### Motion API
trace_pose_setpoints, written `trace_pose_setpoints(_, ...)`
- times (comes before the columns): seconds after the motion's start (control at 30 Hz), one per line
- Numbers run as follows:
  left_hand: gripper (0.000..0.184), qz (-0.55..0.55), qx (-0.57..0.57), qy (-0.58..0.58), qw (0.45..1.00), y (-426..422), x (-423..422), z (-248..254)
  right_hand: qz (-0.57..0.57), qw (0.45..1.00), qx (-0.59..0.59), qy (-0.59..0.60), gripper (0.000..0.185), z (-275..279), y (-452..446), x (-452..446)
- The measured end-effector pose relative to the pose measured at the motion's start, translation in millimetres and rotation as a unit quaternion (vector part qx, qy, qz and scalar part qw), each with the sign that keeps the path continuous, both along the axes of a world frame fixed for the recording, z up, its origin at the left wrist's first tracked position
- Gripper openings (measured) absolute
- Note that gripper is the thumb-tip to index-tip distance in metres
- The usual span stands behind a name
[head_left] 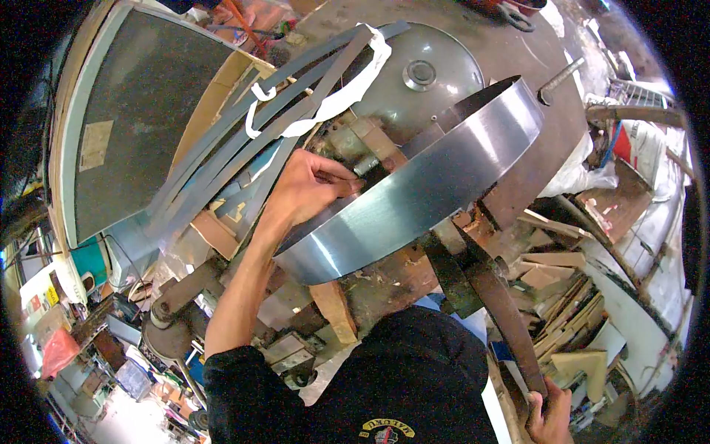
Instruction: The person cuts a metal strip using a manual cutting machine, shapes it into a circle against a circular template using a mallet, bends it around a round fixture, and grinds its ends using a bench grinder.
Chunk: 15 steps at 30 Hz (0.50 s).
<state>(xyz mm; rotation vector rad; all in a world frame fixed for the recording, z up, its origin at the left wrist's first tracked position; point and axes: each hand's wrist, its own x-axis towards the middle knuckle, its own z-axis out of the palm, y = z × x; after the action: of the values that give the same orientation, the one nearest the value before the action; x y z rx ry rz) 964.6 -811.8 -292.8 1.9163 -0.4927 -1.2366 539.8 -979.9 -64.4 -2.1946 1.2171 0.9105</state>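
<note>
A shiny curved metal band [421, 200] stands on edge across the machine in the middle. My left hand [314, 189] is inside its curve, fingertips pinched together close to a small metal cylinder [364, 164] on the machine; what lies between the fingers is hidden. At the lower right, my right hand [551, 416] is wrapped round the end of a long dark metal lever [510, 325]. This lever runs up to the machine below the band. Behind the band lies a round metal lid [444, 55] with a knob.
Long flat metal strips [259, 111] with white wrapping [355, 92] extend at the upper left, beside a large framed panel [140, 96]. A metal rod [562, 80] sticks up at the upper right. Wood scraps [569, 318] are piled at the right.
</note>
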Motion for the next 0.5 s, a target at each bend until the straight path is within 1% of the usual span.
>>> trace_pose_setpoints(0.03,0.015,0.012,-0.005,0.015,1.0,0.1,-0.2,-0.1,0.002,1.0,-0.003,-0.018,0.047,-1.8,0.3,-2.0)
trace_pose_setpoints(0.1,0.016,0.008,0.001,0.008,1.0,0.0,-0.7,2.6,0.005,0.998,-0.011,-0.055,0.045,-5.7,0.1,-5.6)
trace_pose_setpoints(0.17,0.017,0.005,0.006,0.001,1.0,-0.1,-1.1,4.5,-0.006,0.999,0.004,-0.045,0.045,-9.8,-1.1,-9.3)
trace_pose_setpoints(0.23,0.018,0.015,-0.017,-0.001,1.0,0.0,-1.9,4.9,-0.016,0.999,0.021,-0.034,0.046,-16.6,-1.7,-15.0)
trace_pose_setpoints(0.27,0.018,0.014,-0.015,-0.002,1.0,0.4,-1.7,4.6,-0.047,0.998,0.033,-0.017,0.051,-21.6,-0.4,-20.0)
trace_pose_setpoints(0.3,0.019,0.005,-0.02,0.0,1.0,1.0,-0.1,4.2,-0.077,0.996,0.045,-0.001,0.063,-25.5,0.2,-24.4)
trace_pose_setpoints(0.33,0.019,-0.002,-0.024,0.0,1.0,2.6,1.9,3.2,-0.076,0.996,0.047,-0.005,0.063,-28.5,-1.5,-28.3)
trace_pose_setpoints(0.37,0.019,-0.002,-0.022,-0.001,1.0,8.5,0.5,-10.3,-0.053,0.998,0.037,0.009,0.063,-29.3,-2.7,-33.9)
trace_pose_setpoints(0.4,0.019,0.03,-0.044,0.054,0.997,17.0,-0.8,-35.4,-0.031,0.999,0.025,0.022,0.063,-30.6,-2.6,-39.2)
trace_pose_setpoints(0.43,0.02,0.046,-0.056,0.08,0.994,19.9,1.0,-48.5,-0.034,0.999,0.024,0.019,0.063,-33.7,-1.9,-45.0)
trace_pose_setpoints(0.5,0.02,0.086,-0.08,0.125,0.985,18.6,4.1,-58.3,-0.035,0.998,-0.014,-0.056,0.063,-40.1,-1.0,-55.3)
